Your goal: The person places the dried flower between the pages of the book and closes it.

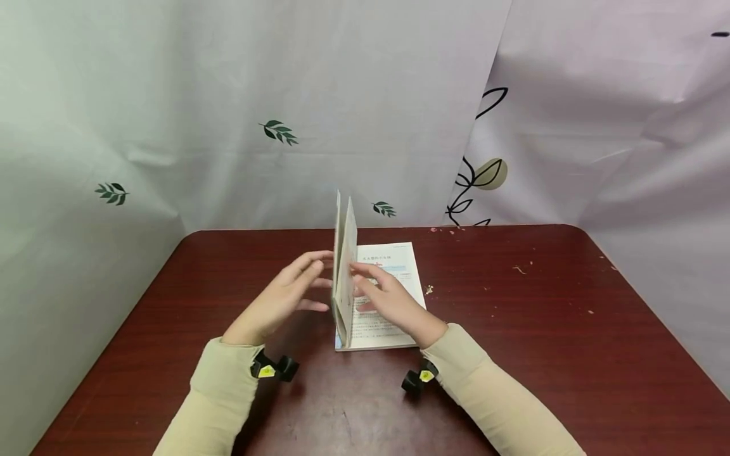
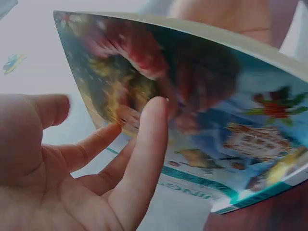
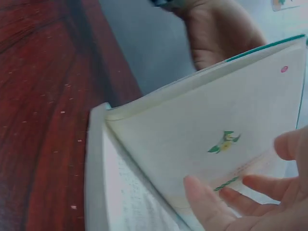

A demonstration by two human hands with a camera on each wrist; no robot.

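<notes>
A paperback book (image 1: pixel 384 332) lies on the table, its right part flat with printed text and its left part standing upright. My left hand (image 1: pixel 285 294) is at the outer side of the raised part, fingers spread. The left wrist view shows its fingertips right at the colourful illustrated cover (image 2: pixel 207 101). On the inner side is my right hand (image 1: pixel 399 304), fingers loosely extended. In the right wrist view its fingers are close to a pale page (image 3: pixel 183 130) with a small flower print. Neither hand's fingers curl round the book.
The dark red-brown table (image 1: pixel 513 354) reaches back to a pale hanging cloth (image 1: pixel 353 95) with leaf prints. Small pale flecks dot the tabletop right of the book. Black cameras sit on both wrists, the left camera (image 1: pixel 285 367) close above the table.
</notes>
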